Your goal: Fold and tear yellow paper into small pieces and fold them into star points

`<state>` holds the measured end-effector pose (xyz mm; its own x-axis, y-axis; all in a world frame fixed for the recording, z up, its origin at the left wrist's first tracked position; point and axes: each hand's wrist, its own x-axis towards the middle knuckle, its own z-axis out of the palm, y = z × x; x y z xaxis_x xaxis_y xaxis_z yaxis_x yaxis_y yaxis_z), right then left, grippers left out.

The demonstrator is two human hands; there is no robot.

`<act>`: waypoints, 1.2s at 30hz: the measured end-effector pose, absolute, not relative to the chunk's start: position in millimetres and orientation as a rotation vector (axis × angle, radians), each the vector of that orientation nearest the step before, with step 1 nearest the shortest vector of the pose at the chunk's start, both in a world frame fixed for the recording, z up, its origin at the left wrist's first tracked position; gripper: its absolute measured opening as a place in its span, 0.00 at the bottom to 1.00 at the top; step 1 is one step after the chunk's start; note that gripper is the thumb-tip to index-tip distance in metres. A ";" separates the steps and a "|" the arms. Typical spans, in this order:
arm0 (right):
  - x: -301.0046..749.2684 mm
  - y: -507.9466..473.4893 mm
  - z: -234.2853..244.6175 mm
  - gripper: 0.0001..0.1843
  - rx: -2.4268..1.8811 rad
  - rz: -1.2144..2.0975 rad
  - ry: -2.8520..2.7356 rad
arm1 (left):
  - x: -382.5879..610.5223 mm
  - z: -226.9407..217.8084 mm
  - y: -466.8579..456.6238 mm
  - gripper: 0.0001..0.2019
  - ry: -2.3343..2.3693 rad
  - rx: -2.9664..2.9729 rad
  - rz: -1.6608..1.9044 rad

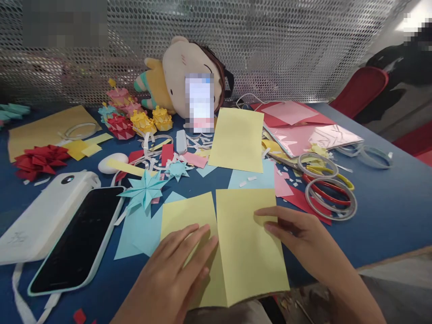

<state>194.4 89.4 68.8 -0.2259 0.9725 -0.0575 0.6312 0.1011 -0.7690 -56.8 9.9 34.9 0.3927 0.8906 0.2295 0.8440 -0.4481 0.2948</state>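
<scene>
Two yellow paper panels lie side by side at the table's front edge; whether they are joined is unclear. My left hand rests on the left yellow panel, fingers stretched out and slightly apart. On the right yellow panel, the index finger and thumb of my right hand touch the face near its right edge, with a gap between them. The other right fingers are mostly hidden. Beyond the panels stands or leans another yellow sheet. Light blue paper sticks out under the left panel.
A phone and a white power bank lie at left, near blue paper stars. Scissors and tape rolls sit at right. A plush doll and lit phone stand behind paper scraps.
</scene>
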 end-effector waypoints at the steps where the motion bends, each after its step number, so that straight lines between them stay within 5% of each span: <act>1: 193.1 91.1 68.5 0.13 -1.561 0.925 -1.927 | -54.9 32.9 12.3 0.22 1.582 2.520 0.485; 21: 201.4 87.7 63.3 0.15 -1.713 0.983 -2.044 | -59.9 25.0 15.2 0.23 1.513 2.609 0.237; 36: 207.2 74.6 69.8 0.18 -1.768 1.131 -2.124 | -65.6 13.3 5.1 0.20 1.419 2.878 0.425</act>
